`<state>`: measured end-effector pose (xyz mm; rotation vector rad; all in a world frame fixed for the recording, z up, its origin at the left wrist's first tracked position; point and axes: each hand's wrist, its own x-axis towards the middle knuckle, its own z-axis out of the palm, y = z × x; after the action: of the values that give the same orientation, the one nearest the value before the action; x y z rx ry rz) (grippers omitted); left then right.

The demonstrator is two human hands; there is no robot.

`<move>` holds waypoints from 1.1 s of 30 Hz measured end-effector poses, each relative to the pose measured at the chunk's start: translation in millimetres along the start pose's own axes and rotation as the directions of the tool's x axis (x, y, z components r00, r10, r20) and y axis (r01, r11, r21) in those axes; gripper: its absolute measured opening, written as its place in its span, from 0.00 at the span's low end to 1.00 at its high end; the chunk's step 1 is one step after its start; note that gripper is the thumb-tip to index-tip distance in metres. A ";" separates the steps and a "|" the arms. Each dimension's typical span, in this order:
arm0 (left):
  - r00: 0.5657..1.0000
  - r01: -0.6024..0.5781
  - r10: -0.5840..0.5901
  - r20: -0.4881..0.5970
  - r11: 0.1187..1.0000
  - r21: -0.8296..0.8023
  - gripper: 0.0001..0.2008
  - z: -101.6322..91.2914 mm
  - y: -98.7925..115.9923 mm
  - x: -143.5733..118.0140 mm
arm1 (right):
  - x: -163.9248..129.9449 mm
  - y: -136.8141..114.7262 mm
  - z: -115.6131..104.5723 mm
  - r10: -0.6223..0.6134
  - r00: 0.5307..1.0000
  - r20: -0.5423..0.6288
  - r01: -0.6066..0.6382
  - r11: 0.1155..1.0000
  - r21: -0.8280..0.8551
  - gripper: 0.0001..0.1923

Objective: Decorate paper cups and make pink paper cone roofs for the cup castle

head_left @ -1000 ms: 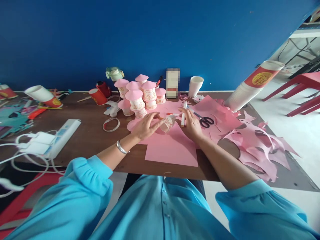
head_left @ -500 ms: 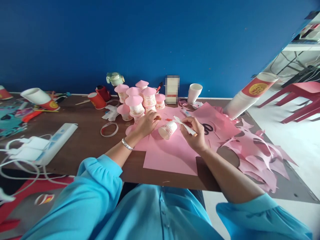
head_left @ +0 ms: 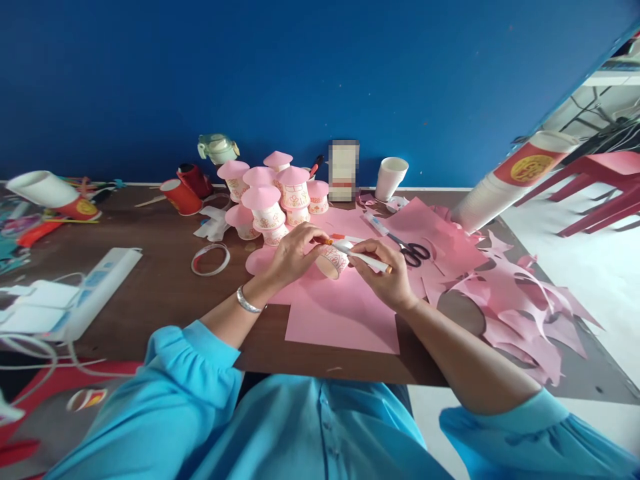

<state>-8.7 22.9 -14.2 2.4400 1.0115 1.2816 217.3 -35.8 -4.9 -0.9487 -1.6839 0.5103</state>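
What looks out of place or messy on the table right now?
Cut pink paper scraps spill over the table's right edge. A tall cup stack lies tipped over there. The small cup between the hands lies on its side.

Two hands [head_left: 295, 253], one marker [head_left: 363, 257], one scissors [head_left: 413, 252], two red cups [head_left: 183, 190]

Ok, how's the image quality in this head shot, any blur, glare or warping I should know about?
Head view: wide-angle warping bends the table edge and tilts the cup stack at the right edge. A rectangle by the wall is pixelated. Daylight washes out the floor at right. The hands and the marker are fairly sharp, with no strong glare on the pink paper.
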 end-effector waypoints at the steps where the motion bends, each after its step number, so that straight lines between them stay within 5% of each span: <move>1: 1.000 -0.012 0.012 0.003 1.000 0.002 0.02 -0.7 0.9 -0.2 | 0.0 0.2 0.4 0.000 1.000 0.002 0.000 1.000 0.001 0.05; 9: 0.987 -0.159 0.161 -0.009 0.983 0.089 0.02 -3.4 3.8 -0.2 | -0.4 -3.1 0.3 0.012 1.000 -0.018 -0.011 1.000 0.016 0.03; 19: 0.978 -0.210 0.204 0.050 0.956 0.206 0.05 -7.6 8.7 -1.9 | 0.0 -4.6 0.3 -0.022 1.000 -0.018 0.022 1.000 0.005 0.02; 28: 0.970 -0.240 0.239 0.035 0.942 0.235 0.06 -7.7 19.3 -3.7 | -3.1 -13.5 10.4 0.188 0.980 -0.060 -0.175 0.969 0.175 0.08; 33: 0.980 -0.199 0.191 0.056 0.952 0.232 0.07 -11.8 17.4 1.0 | 3.3 -6.6 3.4 0.265 0.963 0.048 -0.266 0.902 0.340 0.18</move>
<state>-9.4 9.1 1.7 2.7935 0.9862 1.2357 211.6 -36.7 0.8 -0.9193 -1.4081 0.9559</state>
